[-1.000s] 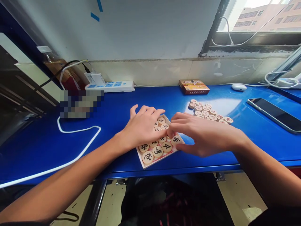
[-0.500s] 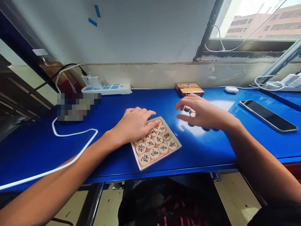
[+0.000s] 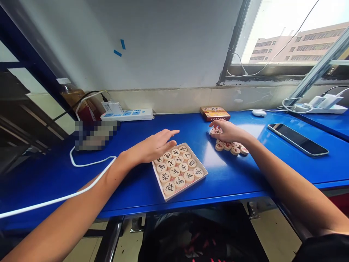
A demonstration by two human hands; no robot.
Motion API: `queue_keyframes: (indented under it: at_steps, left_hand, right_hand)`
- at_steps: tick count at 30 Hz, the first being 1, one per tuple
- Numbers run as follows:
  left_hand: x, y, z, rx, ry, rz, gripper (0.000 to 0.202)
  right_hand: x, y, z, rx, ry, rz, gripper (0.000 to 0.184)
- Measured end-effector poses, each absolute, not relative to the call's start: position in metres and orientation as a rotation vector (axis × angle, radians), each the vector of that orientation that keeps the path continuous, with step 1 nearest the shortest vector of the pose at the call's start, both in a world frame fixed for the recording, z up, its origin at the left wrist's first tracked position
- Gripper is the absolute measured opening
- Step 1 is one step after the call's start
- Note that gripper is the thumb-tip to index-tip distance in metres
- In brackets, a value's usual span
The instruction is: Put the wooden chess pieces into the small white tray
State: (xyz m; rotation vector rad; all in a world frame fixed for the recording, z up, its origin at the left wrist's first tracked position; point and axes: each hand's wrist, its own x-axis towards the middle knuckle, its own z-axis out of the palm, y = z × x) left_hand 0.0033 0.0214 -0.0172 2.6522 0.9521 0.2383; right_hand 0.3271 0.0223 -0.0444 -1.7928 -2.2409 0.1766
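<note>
A shallow white tray (image 3: 165, 198) near the desk's front edge holds rows of round xiangqi pieces (image 3: 174, 171) marked in black. My left hand (image 3: 155, 147) hovers by its upper left edge, fingers stretched out and thumb apart, nothing held. To the right, loose xiangqi pieces with red marks (image 3: 227, 146) lie bunched on the desk. My right hand (image 3: 229, 131) reaches over them from the right, thumb and fingers spread on either side of a few pieces. Whether those fingertips touch them is unclear. The hand covers part of the bunch.
On the blue desk (image 3: 131, 182), a brown printed box (image 3: 215, 114) stands behind the loose pieces. A phone (image 3: 298, 140) and a white earphone case (image 3: 259, 113) lie at right. Back left are a power strip (image 3: 136, 114) and a bottle (image 3: 73, 92); a white cable (image 3: 68, 196) crosses near my left forearm.
My right hand has come down onto the red-marked pieces. My left hand has drawn back toward the tray's upper left, uncovering more black-marked pieces. The camera view has tilted upward slightly.
</note>
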Motion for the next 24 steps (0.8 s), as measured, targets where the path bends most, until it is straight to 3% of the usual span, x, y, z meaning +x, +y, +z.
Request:
queue_keyframes:
  at_steps: [8, 14, 24]
  left_hand:
    - [-0.007, 0.037, -0.026, 2.586, 1.086, 0.239, 0.061]
    - [-0.003, 0.032, -0.023, 2.600, 1.140, 0.210, 0.059]
    - [-0.003, 0.033, -0.025, 2.644, 1.146, 0.185, 0.058]
  right_hand:
    - [0.296, 0.003, -0.035, -1.683, -2.414, 0.176, 0.028]
    - [0.263, -0.015, -0.033, -1.507, -2.533, 0.148, 0.033]
    - [0.243, -0.036, -0.025, -1.799, -2.465, -0.118, 0.041]
